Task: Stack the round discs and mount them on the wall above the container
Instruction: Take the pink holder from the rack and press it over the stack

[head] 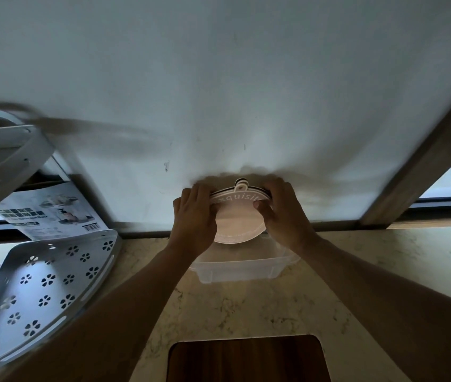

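A stack of round discs (pixel 237 220) is held upright, close to the white wall (pixel 218 92). The front disc is pale pink with white lettering along its upper rim, and a hanging loop (pixel 241 185) sticks up from the top. My left hand (pixel 195 213) grips the stack's left edge. My right hand (pixel 285 213) grips the right edge, thumb on the front face. Just below the discs a clear plastic container (pixel 242 267) stands on the counter against the wall. Whether the discs touch the wall I cannot tell.
A small hook or mark (pixel 166 165) shows on the wall up and left of the discs. A white perforated corner shelf rack (pixel 45 285) and its printed box (pixel 50 213) stand at the left. The marble counter (pixel 356 271) has a dark wooden board (pixel 247 359) near me. A wooden post (pixel 422 161) rises at right.
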`<state>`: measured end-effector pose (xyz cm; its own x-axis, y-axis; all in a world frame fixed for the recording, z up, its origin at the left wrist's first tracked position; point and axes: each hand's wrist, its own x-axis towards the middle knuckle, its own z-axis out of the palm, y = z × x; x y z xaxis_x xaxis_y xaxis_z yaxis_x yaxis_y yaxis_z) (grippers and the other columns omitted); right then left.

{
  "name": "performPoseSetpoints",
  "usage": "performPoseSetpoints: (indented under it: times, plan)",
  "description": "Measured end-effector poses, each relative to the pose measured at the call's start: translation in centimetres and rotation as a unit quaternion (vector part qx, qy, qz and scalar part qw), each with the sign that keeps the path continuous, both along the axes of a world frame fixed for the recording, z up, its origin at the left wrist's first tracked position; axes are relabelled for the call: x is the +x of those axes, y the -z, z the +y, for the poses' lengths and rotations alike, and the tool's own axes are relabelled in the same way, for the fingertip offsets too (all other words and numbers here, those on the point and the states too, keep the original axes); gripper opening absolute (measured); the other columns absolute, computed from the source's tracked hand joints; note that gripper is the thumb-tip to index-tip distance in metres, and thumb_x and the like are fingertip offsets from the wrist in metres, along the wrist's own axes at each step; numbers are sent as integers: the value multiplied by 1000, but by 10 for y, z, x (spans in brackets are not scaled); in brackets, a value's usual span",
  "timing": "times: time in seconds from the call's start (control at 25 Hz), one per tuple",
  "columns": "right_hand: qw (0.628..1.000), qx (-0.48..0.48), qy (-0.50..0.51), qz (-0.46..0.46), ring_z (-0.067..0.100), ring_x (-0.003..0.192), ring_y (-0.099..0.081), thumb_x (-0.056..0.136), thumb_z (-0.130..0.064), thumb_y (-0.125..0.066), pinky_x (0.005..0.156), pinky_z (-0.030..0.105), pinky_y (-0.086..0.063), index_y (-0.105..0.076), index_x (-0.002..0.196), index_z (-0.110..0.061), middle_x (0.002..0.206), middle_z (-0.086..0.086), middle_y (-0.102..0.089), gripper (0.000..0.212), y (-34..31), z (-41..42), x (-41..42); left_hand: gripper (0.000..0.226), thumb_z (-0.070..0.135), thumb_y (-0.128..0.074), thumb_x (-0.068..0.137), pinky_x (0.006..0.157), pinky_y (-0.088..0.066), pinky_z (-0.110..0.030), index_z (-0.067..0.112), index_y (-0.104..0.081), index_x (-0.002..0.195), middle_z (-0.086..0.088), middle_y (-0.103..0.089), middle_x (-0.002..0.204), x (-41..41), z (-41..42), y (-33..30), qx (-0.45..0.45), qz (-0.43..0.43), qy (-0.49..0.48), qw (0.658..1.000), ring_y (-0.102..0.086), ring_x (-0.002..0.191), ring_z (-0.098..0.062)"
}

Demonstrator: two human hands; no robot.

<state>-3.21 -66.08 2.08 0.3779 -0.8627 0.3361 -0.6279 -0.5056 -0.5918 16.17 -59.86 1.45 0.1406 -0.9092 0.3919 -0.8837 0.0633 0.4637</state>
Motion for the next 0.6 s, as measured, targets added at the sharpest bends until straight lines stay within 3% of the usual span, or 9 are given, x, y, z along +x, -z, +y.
performPoseSetpoints:
  times: [0.12, 0.32, 0.6]
  plan:
    - [1000, 4, -2, 27, 30, 106, -48, 89, -13, -62, 91, 46, -43, -56, 109, -6, 112, 13, -56, 23, 0, -1, 0, 23, 8, -57, 87, 89, -32, -41, 12, -52, 109, -8, -59, 111, 1, -2, 1, 17, -16, -3, 1000, -48, 104, -30]
    - [1000, -8, -3, 18, 29, 114, -49, 88, -12, -64, 94, 36, -45, -62, 111, -6, 120, 12, -54, 24, 0, -1, -2, 18, 9, -60, 88, 85, -32, -39, 14, -59, 105, -8, -64, 106, 1, -2, 0, 4, -2, -15, 1000, -54, 101, -30]
    - [1000, -15, -1, 23, 29, 105, -55, 89, -17, -63, 89, 44, -48, -63, 105, -7, 112, 11, -57, 19, 0, -3, -1, 23, 6, -61, 87, 86, -38, -43, 13, -60, 109, -11, -58, 116, 2, -3, 1, -6, 3, -25, 1000, -52, 103, -34]
